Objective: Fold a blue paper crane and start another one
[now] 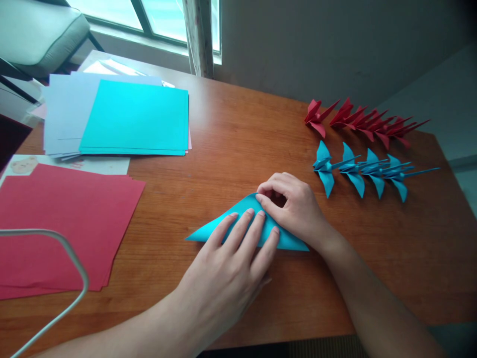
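A sheet of blue paper (212,229), folded into a triangle, lies on the wooden table with its long edge toward me. My left hand (233,263) rests over its middle, fingers spread and laid on the paper; the thumb is mostly hidden beneath the hand. At the far tip of the triangle, my right hand (292,201) pinches the paper between thumb and index finger. Its other fingers are curled. The tip appears slightly raised and curved at the pinch. The near edge is partly covered by my left hand.
Several blue paper cranes (324,169) stand in a row at the right, with several red paper cranes (316,118) behind. Blue sheets (137,119) lie over white paper (67,114) at back left. Red sheets (63,223) lie at left, crossed by a white cable (74,253).
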### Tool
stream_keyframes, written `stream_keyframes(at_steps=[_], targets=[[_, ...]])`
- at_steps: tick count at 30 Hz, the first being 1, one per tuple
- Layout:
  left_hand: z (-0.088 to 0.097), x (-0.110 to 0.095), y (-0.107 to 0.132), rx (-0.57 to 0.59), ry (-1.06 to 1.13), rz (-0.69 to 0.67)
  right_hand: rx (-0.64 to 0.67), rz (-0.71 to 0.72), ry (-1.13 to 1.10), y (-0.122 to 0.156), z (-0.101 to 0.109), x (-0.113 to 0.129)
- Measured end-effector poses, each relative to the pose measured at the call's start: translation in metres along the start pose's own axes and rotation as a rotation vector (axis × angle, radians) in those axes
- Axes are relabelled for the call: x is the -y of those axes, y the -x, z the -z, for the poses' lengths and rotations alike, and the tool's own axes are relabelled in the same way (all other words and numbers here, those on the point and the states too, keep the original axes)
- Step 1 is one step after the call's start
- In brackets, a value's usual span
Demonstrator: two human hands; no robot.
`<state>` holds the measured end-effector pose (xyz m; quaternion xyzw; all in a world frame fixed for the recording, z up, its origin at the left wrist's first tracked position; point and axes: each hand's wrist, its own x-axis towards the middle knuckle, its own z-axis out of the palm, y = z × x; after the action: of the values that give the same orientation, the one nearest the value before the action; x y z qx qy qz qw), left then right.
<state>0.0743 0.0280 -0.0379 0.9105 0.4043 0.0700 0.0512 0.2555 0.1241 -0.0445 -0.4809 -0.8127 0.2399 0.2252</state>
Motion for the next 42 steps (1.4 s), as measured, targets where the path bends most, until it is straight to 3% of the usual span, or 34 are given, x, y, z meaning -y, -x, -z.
stream_keyframes(at_steps=[42], targets=[[0.0015,0.0005,-0.0001,0.007,0.018,0.006,0.002,0.007,-0.006,0.0000,0.0008,-0.0010]])
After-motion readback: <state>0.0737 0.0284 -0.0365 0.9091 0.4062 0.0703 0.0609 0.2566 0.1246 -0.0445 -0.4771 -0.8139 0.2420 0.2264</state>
